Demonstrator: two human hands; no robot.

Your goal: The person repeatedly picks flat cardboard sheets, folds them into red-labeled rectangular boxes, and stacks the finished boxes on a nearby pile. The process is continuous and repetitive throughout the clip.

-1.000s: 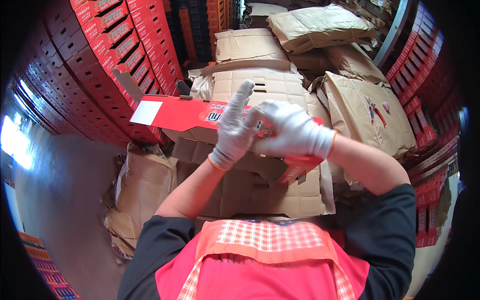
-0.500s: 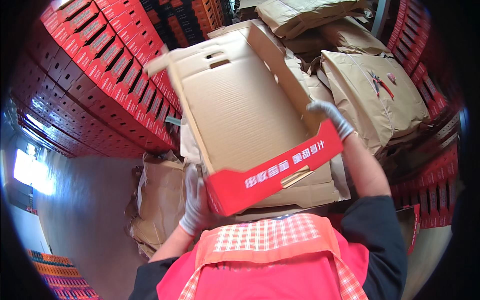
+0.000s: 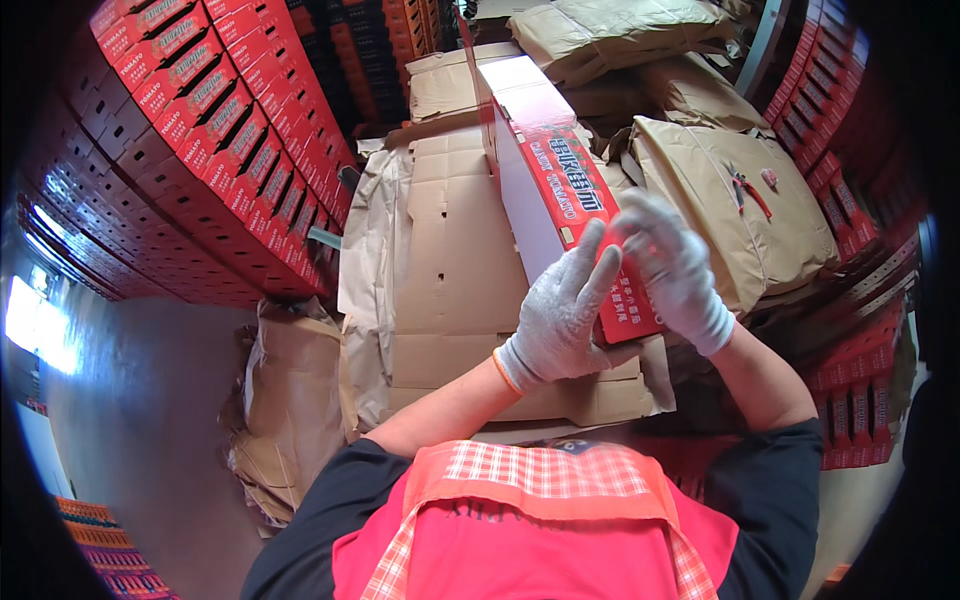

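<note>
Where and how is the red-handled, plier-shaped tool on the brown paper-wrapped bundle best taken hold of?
Probably by its red handles, coming from above and the near side with the white-gloved right hand: the tool lies on top of the brown paper-wrapped bundle, its handles spread toward the person and its joined end points away.

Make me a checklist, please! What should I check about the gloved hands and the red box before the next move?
1. Left hand and right hand both gloved: ok.
2. Red box upright: not ok, tipped on its side.
3. Right hand's grip firm: cannot tell, blurred.
4. Red-handled tool away from both hands: ok, on the wrapped bundle.
5. Flat cardboard beside the box unfolded: ok.
</note>
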